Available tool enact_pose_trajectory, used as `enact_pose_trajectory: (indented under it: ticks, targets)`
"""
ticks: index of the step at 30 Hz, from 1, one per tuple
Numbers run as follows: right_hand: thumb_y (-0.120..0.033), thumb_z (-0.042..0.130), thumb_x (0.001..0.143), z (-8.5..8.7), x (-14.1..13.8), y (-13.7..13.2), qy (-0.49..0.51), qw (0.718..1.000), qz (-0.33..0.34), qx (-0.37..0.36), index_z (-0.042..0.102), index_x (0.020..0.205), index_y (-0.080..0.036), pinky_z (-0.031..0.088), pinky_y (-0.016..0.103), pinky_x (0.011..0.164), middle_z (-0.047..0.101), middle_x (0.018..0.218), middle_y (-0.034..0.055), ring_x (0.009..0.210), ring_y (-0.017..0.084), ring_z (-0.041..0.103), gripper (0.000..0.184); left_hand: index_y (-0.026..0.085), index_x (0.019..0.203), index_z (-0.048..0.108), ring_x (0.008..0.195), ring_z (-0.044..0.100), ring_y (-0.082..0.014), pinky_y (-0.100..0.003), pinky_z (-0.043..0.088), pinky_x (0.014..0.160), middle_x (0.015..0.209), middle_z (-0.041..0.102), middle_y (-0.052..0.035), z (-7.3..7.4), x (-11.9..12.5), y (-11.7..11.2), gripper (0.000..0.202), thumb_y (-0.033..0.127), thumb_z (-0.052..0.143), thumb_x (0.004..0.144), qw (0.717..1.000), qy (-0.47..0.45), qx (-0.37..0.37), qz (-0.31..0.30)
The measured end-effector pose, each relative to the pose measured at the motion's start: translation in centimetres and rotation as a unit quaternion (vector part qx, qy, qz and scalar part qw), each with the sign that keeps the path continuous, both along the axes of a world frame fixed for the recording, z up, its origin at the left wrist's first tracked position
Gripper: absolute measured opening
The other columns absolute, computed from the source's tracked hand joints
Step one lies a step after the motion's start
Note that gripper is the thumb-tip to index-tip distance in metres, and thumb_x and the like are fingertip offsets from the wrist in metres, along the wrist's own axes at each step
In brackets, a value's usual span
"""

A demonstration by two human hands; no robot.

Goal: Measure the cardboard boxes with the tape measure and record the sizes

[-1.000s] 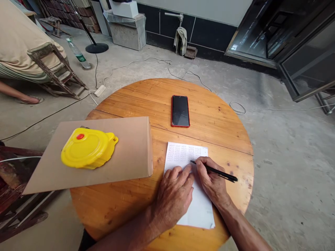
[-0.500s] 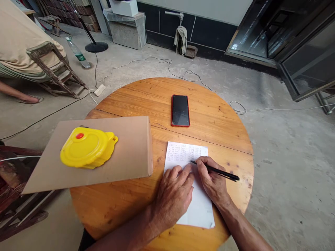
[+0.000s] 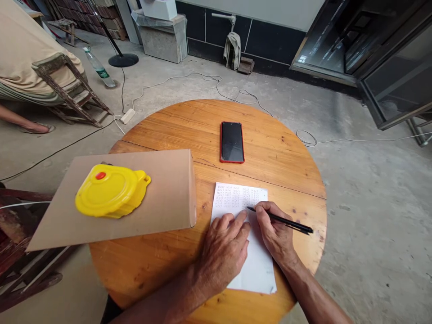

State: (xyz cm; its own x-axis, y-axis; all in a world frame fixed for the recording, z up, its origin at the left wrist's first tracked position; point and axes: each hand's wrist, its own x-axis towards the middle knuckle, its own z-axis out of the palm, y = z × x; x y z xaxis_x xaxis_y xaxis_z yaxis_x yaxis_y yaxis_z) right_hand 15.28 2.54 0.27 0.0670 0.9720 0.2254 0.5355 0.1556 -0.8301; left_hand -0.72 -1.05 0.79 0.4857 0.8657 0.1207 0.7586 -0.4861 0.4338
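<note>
A white sheet of paper lies on the round wooden table, with rows of small handwritten characters across its upper part. My left hand rests flat on the paper's left side, fingers stretched out toward the writing. In my right hand a black pen is gripped between thumb and fingers. The pen's tip touches or hovers just over the lowest written row; I cannot tell which. Beyond the paper lies a phone in a red case, its screen dark.
At the left, a cardboard box overhangs the table edge and carries a yellow plastic case with a red button. A wooden stool, a water bottle and a power strip are on the floor. Another person's foot shows at far left.
The pen tip has shifted slightly right along the row, and my right hand has moved a little with it. My left hand stays in place on the paper.
</note>
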Motion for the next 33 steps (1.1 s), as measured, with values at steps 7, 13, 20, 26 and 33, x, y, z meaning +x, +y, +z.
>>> enact_pose_trajectory:
  ticks: [7, 13, 20, 26, 33]
  targets:
    - [-0.028, 0.054, 0.093, -0.65, 0.35, -0.16, 0.012, 1.0, -0.008, -0.016, 0.062, 0.078, -0.019, 0.04, 0.024, 0.051, 0.054, 0.061, -0.0037, 0.052, 0.011, 0.046, 0.018, 0.02, 0.121, 0.058, 0.107, 0.05, -0.0247, -0.045, 0.047, 0.086, 0.143, 0.053, -0.0003, -0.01, 0.02, 0.11, 0.029, 0.021, 0.05, 0.093, 1.0, 0.006, 0.01, -0.002]
    - [-0.026, 0.054, 0.091, -0.01, -0.09, 0.08, 0.008, 1.0, -0.003, -0.008, 0.061, 0.074, -0.019, 0.041, 0.022, 0.051, 0.054, 0.059, -0.004, 0.052, 0.011, 0.048, 0.02, 0.02, 0.118, 0.059, 0.105, 0.051, -0.0244, -0.045, 0.047, 0.086, 0.142, 0.054, 0.0, -0.04, 0.21, 0.13, 0.027, 0.02, 0.052, 0.092, 1.0, 0.009, 0.013, 0.001]
    - [-0.025, 0.055, 0.091, -0.17, -0.07, 0.12, 0.008, 1.0, 0.002, -0.006, 0.062, 0.075, -0.019, 0.042, 0.021, 0.052, 0.057, 0.06, -0.0038, 0.053, 0.01, 0.05, 0.019, 0.021, 0.118, 0.059, 0.106, 0.05, -0.0246, -0.044, 0.047, 0.086, 0.142, 0.054, 0.0009, -0.08, 0.2, 0.05, 0.026, 0.02, 0.05, 0.093, 1.0, 0.012, 0.008, 0.003]
    - [-0.025, 0.054, 0.091, -0.2, -0.05, 0.21, 0.005, 1.0, 0.005, -0.005, 0.063, 0.075, -0.019, 0.043, 0.021, 0.053, 0.058, 0.061, -0.0036, 0.054, 0.01, 0.051, 0.019, 0.02, 0.118, 0.059, 0.106, 0.05, -0.0249, -0.045, 0.046, 0.086, 0.143, 0.053, 0.0007, 0.02, 0.17, 0.09, 0.027, 0.02, 0.051, 0.093, 1.0, 0.007, 0.008, 0.002]
    - [-0.024, 0.054, 0.091, 0.13, -0.24, 0.13, -0.003, 1.0, 0.012, -0.004, 0.062, 0.075, -0.019, 0.042, 0.021, 0.052, 0.056, 0.06, -0.0039, 0.053, 0.01, 0.049, 0.019, 0.021, 0.119, 0.059, 0.106, 0.05, -0.0247, -0.044, 0.047, 0.086, 0.143, 0.053, 0.0007, -0.1, 0.16, 0.11, 0.028, 0.02, 0.051, 0.093, 1.0, 0.004, 0.006, 0.003]
